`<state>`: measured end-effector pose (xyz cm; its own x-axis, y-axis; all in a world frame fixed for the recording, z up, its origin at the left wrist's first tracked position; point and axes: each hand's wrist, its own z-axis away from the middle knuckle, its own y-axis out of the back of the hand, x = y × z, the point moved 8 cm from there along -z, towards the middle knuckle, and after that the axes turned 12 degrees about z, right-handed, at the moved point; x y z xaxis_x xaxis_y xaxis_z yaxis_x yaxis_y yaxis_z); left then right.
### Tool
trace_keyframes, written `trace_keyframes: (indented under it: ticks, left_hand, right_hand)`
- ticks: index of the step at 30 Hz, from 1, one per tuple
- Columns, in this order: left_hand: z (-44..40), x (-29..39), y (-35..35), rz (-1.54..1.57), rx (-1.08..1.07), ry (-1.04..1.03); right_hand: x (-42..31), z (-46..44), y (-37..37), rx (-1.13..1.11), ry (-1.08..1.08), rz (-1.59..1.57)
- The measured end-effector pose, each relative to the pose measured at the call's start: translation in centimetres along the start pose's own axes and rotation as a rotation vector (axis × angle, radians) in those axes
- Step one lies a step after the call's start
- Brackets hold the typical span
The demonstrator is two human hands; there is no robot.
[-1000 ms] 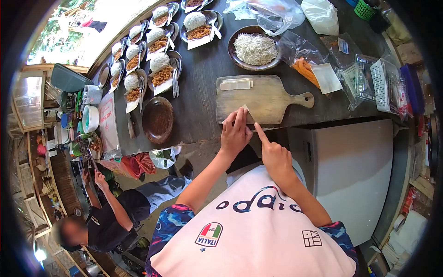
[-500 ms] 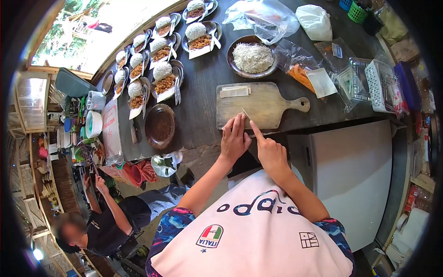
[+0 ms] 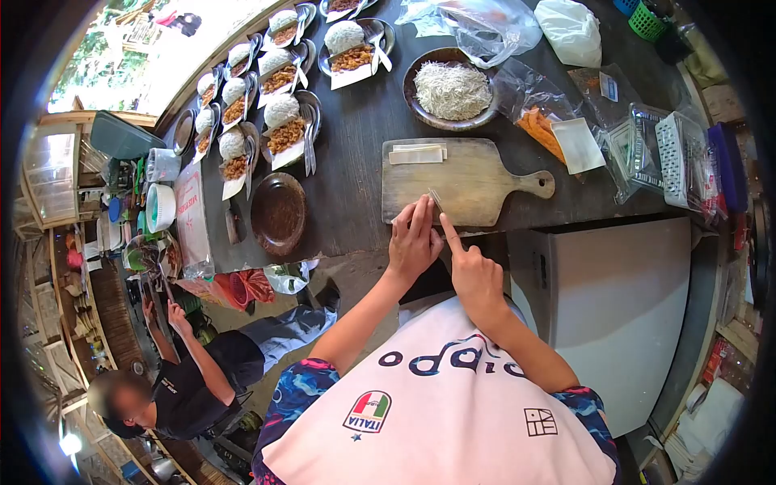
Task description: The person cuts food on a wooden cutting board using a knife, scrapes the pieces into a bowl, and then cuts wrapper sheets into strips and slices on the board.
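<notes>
My left hand [image 3: 415, 239] is at the near edge of the wooden cutting board [image 3: 453, 179], its fingers pressed together on a small pale strip [image 3: 435, 196]. My right hand [image 3: 475, 271] is beside it, index finger stretched toward the strip and the other fingers curled; what they hold, if anything, is hidden. Folded pale strips [image 3: 417, 153] lie on the upper left of the board. A brown bowl of white shreds [image 3: 451, 90] stands behind the board, next to a bag with orange food [image 3: 540, 133] and a white sheet [image 3: 577, 145].
Several plates of rice and brown food [image 3: 283, 136] with cutlery stand at the upper left. A dark empty plate [image 3: 278, 212] lies left of the board. Plastic containers [image 3: 647, 145] are at the right. A grey cabinet [image 3: 618, 307] stands below the table; another person [image 3: 194, 380] is lower left.
The view has shifted slightly. Both hands stay at the board's near edge, and the pale piece at my left fingertips now shows as a narrower strip than a second ago.
</notes>
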<state>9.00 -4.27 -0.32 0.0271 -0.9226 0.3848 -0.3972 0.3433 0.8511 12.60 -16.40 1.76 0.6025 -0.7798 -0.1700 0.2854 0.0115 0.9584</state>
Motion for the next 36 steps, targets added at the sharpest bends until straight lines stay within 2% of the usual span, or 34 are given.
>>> trace_keyframes:
  ticks: [5, 11, 18, 21, 27, 36]
  left_hand:
    - [0.1, -0.1, -0.1, 0.024, 0.004, 0.001]
    - [0.0, 0.2, 0.0, -0.011, -0.001, -0.023]
    - [0.1, 0.1, -0.3, -0.086, -0.008, -0.035]
    - [0.1, 0.2, -0.2, -0.093, 0.006, -0.038]
    - [0.1, 0.4, 0.2, 0.024, 0.041, -0.028]
    - [0.1, 0.4, 0.2, 0.012, 0.037, -0.031]
  right_hand:
    - [0.2, -0.5, 0.2, -0.06, 0.011, -0.071]
    - [-0.5, -2.0, 0.0, 0.017, 0.027, -0.071]
    - [0.9, 2.0, 0.1, -0.019, -0.022, -0.059]
    - [0.8, 1.8, 0.0, 0.049, -0.016, -0.047]
    - [0.3, 0.9, 0.3, 0.091, 0.013, -0.029]
    - [0.2, 1.0, 0.4, 0.065, -0.009, -0.013]
